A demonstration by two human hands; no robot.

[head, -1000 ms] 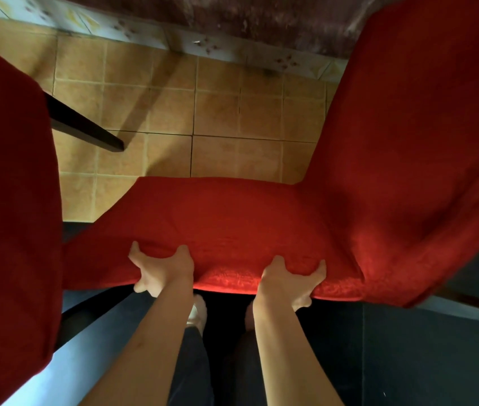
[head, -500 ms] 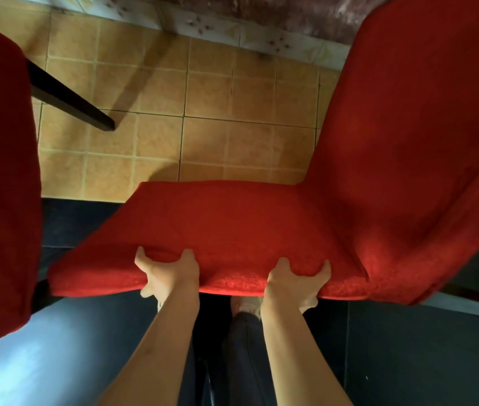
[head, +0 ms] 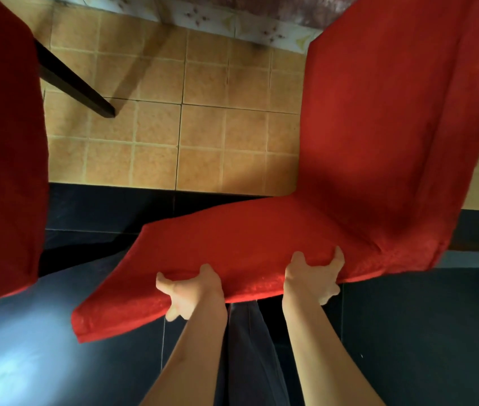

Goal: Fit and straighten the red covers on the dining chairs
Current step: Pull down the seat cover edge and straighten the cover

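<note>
A dining chair in a red cover [head: 261, 244] fills the middle and right of the view, its seat toward me and its tall back [head: 393, 112] rising to the upper right. My left hand [head: 191, 291] grips the near edge of the seat cover, thumb on top and fingers curled underneath. My right hand [head: 314, 276] grips the same edge further right, near the seat's junction with the back. The seat's left corner [head: 91, 323] hangs low over the dark floor.
A second red-covered chair [head: 1, 142] stands close at the left, with a dark wooden leg [head: 74, 83] slanting over the orange tiled floor [head: 203, 127]. Dark floor [head: 422, 332] lies near me. My dark trousers [head: 250, 347] show between my forearms.
The covered chair has come toward me and lower in view while both hands kept their grip on the seat's near edge. More orange tile shows behind the seat.
</note>
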